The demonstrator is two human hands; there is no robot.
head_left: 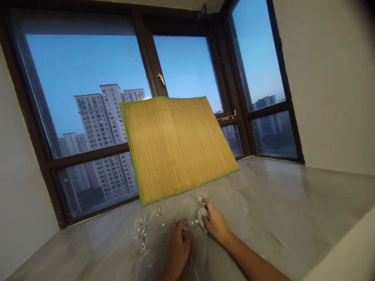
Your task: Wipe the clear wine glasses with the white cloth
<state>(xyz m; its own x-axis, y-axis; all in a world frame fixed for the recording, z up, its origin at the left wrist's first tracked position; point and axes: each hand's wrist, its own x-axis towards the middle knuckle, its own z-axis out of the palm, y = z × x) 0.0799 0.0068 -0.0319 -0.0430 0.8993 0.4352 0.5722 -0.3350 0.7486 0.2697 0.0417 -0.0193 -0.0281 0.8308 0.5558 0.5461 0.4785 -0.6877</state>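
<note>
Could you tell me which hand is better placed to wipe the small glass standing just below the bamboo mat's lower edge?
Probably the right hand: it holds the white cloth and its fingertips almost reach that glass. The left hand is farther away, on another glass.

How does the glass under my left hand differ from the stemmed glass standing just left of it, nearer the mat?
The glass under the left hand is gripped and largely hidden by fingers; the free stemmed glass stands untouched and upright in full view. The held glass sits beside the white cloth in the right hand; the free one stands closer to the bamboo mat. Both are clear glass on the marble counter.
</note>
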